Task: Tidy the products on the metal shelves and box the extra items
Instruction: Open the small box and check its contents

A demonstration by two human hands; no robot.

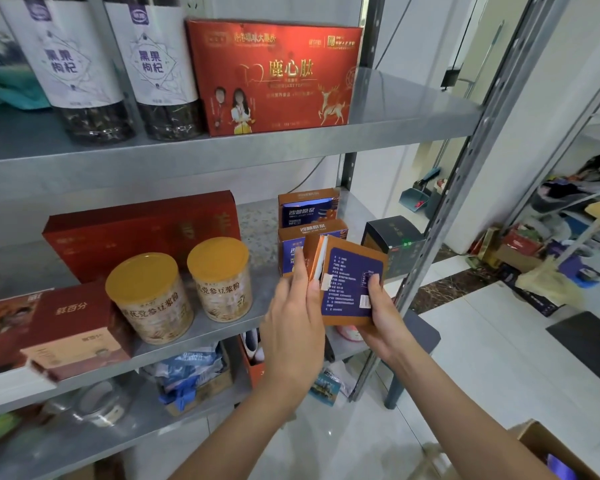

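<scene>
The right hand grips the small box from below, thumb on its printed back, while the left hand, fingers straight and together, presses its loose side flap, likely closing it before it joins the matching boxes just beyond.

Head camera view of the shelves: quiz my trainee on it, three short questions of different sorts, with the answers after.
1. True or false: the right hand holds the orange-and-blue box.
2. How many yellow-lidded cans stand on the middle shelf?
3. The red deer box stands on: A the top shelf, B the middle shelf, C the floor.
Key: 1 true; 2 two; 3 A.
</scene>
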